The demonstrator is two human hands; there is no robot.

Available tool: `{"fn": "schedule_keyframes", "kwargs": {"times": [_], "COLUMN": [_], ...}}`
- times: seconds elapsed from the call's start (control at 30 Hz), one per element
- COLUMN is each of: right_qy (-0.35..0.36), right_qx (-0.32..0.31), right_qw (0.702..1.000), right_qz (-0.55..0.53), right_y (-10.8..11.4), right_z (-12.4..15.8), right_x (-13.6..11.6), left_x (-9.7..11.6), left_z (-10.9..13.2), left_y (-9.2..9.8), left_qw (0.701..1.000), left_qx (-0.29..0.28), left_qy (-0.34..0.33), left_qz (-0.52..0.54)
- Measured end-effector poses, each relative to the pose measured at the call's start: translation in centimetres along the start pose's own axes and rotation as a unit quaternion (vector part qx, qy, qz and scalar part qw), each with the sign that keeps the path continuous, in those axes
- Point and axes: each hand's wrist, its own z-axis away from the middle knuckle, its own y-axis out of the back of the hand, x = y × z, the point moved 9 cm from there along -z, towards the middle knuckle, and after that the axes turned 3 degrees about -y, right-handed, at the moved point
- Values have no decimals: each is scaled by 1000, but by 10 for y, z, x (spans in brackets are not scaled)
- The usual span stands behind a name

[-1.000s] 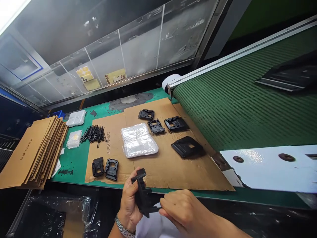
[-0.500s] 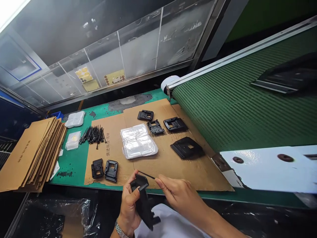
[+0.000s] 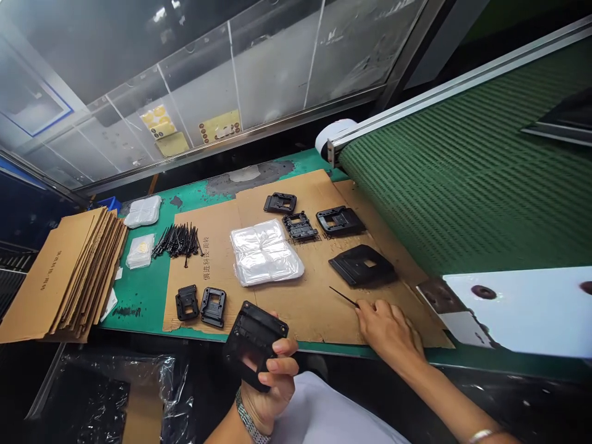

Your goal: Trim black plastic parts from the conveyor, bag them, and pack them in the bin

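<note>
My left hand (image 3: 272, 382) grips a black plastic frame (image 3: 250, 330) above the front edge of the bench, its flat side and square window turned up. Fingers wrap its right side. Over the cardboard to the right, my right hand (image 3: 391, 330) is low with its fingers curled at one end of a thin black rod (image 3: 343, 296); the rod's free end points up and left. Beyond that hand lies a larger black angular cover (image 3: 363, 265) with a small window. A bundle of clear plastic bags (image 3: 266, 253) lies between and behind my hands.
Two small black frames (image 3: 213, 307) lie at the cardboard's front left, and several black parts (image 3: 340, 220) at its back. A pile of black screw-like pins (image 3: 180, 240) lies near stacked cardboard (image 3: 60, 277). A green conveyor belt (image 3: 462, 166) slopes along the right.
My left hand has turned the black frame so its flat, windowed side shows. My right hand has moved away from it, rightward and down onto the cardboard, with the thin rod.
</note>
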Motion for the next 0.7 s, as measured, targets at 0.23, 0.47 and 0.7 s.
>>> {"fn": "schedule_keyframes", "kwargs": {"times": [0.23, 0.47, 0.7], "right_qy": [68, 147, 323], "right_qx": [164, 244, 178], "right_qw": [970, 876, 817], "right_qz": [-168, -390, -443], "right_y": [64, 157, 178], "right_z": [11, 42, 80], "right_x": [-24, -60, -118], "left_x": [-8, -9, 6], "left_z": [-6, -16, -30], "left_y": [-2, 3, 27], "left_qw": [998, 998, 991], "left_qx": [-27, -31, 31], "left_qy": [44, 54, -25], "left_qz": [31, 13, -130]}}
